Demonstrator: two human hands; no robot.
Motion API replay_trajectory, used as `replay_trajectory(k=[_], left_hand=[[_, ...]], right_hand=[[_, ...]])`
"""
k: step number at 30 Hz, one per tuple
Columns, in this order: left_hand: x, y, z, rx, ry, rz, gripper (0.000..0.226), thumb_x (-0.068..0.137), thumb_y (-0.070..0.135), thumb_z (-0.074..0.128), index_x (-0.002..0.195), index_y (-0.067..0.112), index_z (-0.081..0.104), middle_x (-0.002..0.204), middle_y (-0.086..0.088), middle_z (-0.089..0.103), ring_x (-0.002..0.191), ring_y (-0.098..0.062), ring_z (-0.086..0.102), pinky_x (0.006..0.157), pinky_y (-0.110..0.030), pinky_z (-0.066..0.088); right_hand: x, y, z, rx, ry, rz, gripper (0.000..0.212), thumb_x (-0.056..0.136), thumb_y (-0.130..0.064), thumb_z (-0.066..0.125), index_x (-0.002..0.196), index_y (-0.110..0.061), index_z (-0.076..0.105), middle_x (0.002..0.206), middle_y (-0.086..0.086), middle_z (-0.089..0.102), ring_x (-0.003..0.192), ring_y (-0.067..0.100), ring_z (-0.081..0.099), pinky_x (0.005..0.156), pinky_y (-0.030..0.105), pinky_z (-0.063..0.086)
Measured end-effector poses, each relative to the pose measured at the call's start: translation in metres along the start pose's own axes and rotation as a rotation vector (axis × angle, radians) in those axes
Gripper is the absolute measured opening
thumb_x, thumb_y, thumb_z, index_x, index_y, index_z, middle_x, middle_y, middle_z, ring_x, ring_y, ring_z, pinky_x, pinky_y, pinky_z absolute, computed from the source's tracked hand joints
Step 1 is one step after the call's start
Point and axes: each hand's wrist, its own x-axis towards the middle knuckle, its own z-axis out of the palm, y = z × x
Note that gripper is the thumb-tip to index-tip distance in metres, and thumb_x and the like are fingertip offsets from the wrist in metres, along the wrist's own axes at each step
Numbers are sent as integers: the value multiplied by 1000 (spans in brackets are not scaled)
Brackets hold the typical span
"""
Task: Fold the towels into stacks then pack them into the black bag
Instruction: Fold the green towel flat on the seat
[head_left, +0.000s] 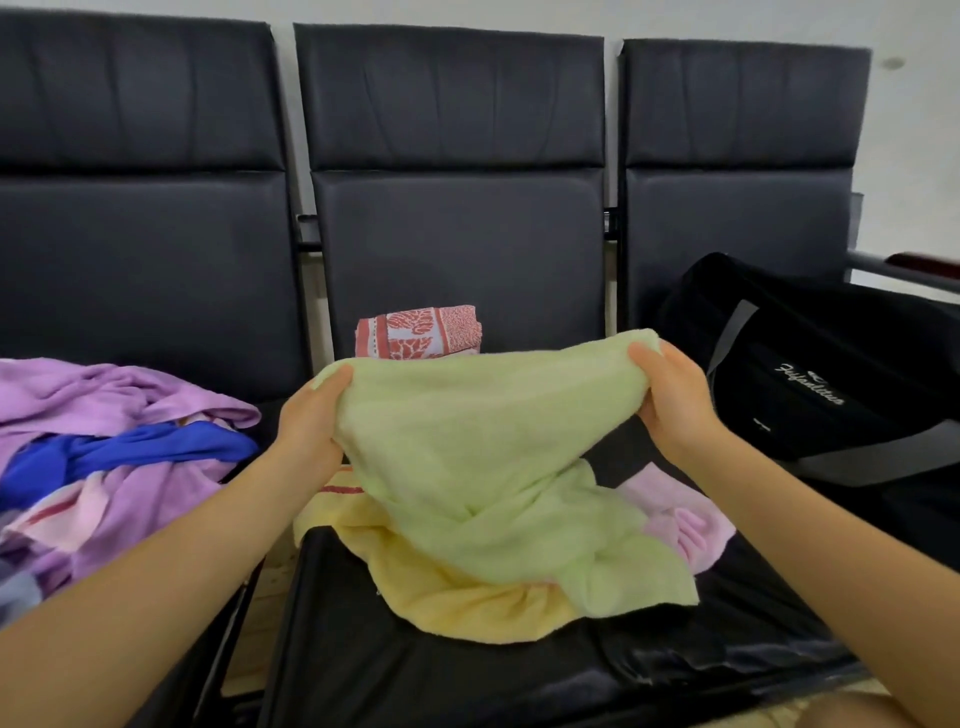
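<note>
A light green towel (488, 457) is lifted above the middle seat, its lower part draped over a yellow towel (457, 603) and a pink towel (685, 525). My left hand (311, 421) grips its upper left corner and my right hand (675, 395) grips its upper right corner. A folded red-and-white patterned towel (418, 332) lies at the back of the same seat. The black bag (810, 374) with grey straps sits on the right seat.
A heap of purple, blue and striped towels (104, 447) covers the left seat. Three black padded chairs (457, 249) stand in a row against a white wall. A metal armrest (904, 270) sticks out at the far right.
</note>
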Motion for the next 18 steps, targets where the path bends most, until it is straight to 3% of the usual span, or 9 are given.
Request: replay_trajectory(k=[3,5,8,10,13,15,18], left_hand=[[6,-6,1,16,15,-2,36,87,25,68,120,13,63,115,-8,67,105,-25,64,91,-40,52],[11,-12,1,40,23,-1,34,86,22,69,118,13,65,115,-9,67,105,-25,64,94,-41,51],[21,-16,-1,136,79,25,34,88,17,67,121,14,62,115,-6,65,105,-25,62,98,-42,49],[33,-17,-1,188,111,56,29,89,15,64,118,15,63,118,-7,64,108,-26,61,100,-42,48],[50,-17,2,241,139,103,21,92,11,56,109,21,63,122,-9,63,109,-26,59,100,-39,47],[61,-23,3,332,178,128,29,94,11,54,121,16,61,127,-9,59,112,-26,57,98,-34,45],[64,-36,0,661,165,117,55,92,15,58,144,13,40,141,-12,48,126,-30,47,103,-34,39]], right_hand=[[7,11,1,-190,39,-40,28,95,-18,50,100,9,57,93,24,57,87,24,52,78,39,46],[12,18,3,-272,71,-63,28,95,-16,51,102,10,59,105,31,57,86,21,51,78,36,44],[26,25,6,-262,98,-52,22,95,-15,52,100,3,64,111,26,60,87,19,53,83,38,49],[37,32,12,-276,76,-35,21,94,-17,53,97,0,65,99,24,62,87,19,54,83,42,51],[58,45,26,-316,79,-54,26,93,-21,52,87,2,64,83,13,59,82,25,54,72,36,45],[74,56,36,-346,56,-25,29,96,-24,47,101,-3,67,100,15,66,97,30,60,82,39,48],[91,83,45,-498,-99,167,44,99,-33,43,137,-11,50,137,9,53,125,27,49,100,34,39]])
